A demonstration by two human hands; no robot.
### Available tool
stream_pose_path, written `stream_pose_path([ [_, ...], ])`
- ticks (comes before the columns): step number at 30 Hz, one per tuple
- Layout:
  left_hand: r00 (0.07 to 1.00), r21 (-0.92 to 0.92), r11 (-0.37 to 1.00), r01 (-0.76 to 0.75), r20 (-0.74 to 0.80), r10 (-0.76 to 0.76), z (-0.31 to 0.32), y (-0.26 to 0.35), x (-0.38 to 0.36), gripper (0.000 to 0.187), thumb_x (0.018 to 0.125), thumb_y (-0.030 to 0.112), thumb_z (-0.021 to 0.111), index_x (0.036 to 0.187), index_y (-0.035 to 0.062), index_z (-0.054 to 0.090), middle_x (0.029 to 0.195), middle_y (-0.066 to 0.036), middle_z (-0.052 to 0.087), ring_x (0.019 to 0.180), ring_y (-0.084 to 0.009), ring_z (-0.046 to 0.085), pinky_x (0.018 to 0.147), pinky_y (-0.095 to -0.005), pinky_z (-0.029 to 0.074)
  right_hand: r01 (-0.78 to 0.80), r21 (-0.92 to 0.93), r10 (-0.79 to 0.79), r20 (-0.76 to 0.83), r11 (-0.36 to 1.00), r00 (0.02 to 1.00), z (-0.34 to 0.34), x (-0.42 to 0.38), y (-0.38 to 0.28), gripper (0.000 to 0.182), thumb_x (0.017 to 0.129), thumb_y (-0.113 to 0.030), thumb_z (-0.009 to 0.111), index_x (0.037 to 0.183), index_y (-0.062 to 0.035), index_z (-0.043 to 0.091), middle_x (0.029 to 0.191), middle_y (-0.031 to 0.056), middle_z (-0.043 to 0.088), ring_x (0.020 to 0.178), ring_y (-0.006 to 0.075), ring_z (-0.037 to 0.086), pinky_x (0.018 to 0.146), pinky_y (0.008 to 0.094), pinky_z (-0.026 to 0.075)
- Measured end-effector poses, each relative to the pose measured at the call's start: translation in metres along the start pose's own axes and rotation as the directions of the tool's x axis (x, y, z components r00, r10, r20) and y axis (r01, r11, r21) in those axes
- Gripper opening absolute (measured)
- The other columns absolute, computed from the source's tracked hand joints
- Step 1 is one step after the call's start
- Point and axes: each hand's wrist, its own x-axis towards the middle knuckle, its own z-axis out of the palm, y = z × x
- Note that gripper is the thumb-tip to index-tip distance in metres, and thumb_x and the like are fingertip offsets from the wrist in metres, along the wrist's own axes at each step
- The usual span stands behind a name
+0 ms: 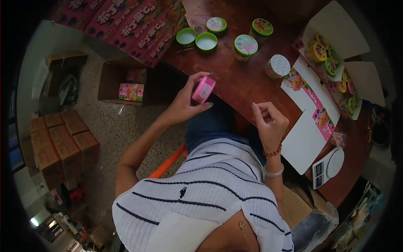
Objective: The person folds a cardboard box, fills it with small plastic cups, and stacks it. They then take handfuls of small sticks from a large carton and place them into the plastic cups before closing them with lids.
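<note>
Pink container point(203, 89), w/ a pale label, is up in the air in the L hand point(194, 94), tilted, over the near edge of the table point(226, 75) as seen from above. L fingers gripping it, thumb on the lower side. R hand point(270, 122) is off to the right, apart from it, also nr that edge; fingers curled in, thumb by index, can't tell if anything small is pinched. Open gap btwn the two hands.

Beyond the container: bare tabletop, then two open green-rimmed tubs point(206, 42) side by side, a green tub w/ printed lid point(216, 25) just behind, more lidded tubs point(246, 46) to the right, and a tub w/ white printed top point(278, 66). Bare strip of wood btwn these and the near edge.

Right side's tighter: flat white card point(300, 143) nr R wrist, its lower end at the table's edge; digital scale point(329, 168) close by; display boxes point(323, 80) of cups behind. Far left, pink cartons point(126, 25) stacked; on the floor, an open box point(109, 84) & brown cartons point(63, 147), w/ open floor btwn.
</note>
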Motion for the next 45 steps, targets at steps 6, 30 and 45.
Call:
stream_pose_path([
  [6, 0.801, -0.803, 0.141, 0.579, 0.527, -0.286, 0.003, 0.025, -0.006, 0.06, 0.103, 0.052, 0.051, 0.137, 0.0035, 0.045, 0.074, -0.001, 0.049, 0.06, -0.0084, 0.037, 0.052, -0.0237, 0.029, 0.123, 0.189, -0.092, -0.165, 0.974, 0.982, 0.014, 0.001, -0.011, 0.01, 0.086, -0.003, 0.077, 0.094, -0.0014, 0.071, 0.077, 0.0068, 0.07, 0.064, 0.0136, 0.065, 0.064, 0.0275, 0.053],
  [30, 0.791, -0.699, 0.388, 0.601, 0.589, -0.164, -0.013, 0.075, 0.008, 0.068, 0.096, 0.05, 0.064, 0.14, 0.0032, 0.041, 0.09, 0.002, 0.048, 0.072, -0.0057, 0.042, 0.06, -0.0214, 0.036, 0.704, -0.018, -0.699, 0.103, 0.71, 0.708, -0.007, 0.021, -0.035, 0.03, 0.071, -0.004, 0.077, 0.1, -0.0112, 0.074, 0.095, 0.0073, 0.056, 0.089, 0.0251, 0.059, 0.07, 0.035, 0.053],
  [45, 0.828, -0.65, 0.543, 0.531, 0.534, -0.17, -0.016, 0.086, 0.01, 0.074, 0.094, 0.046, 0.069, 0.144, 0.0005, 0.039, 0.118, -0.005, 0.056, 0.101, -0.011, 0.053, 0.09, -0.0275, 0.047, 0.636, 0.033, -0.637, 0.057, 0.771, 0.769, -0.006, 0.012, -0.035, 0.031, 0.07, 0.001, 0.078, 0.099, -0.0097, 0.071, 0.096, 0.0073, 0.055, 0.085, 0.0234, 0.057, 0.066, 0.0328, 0.05],
])
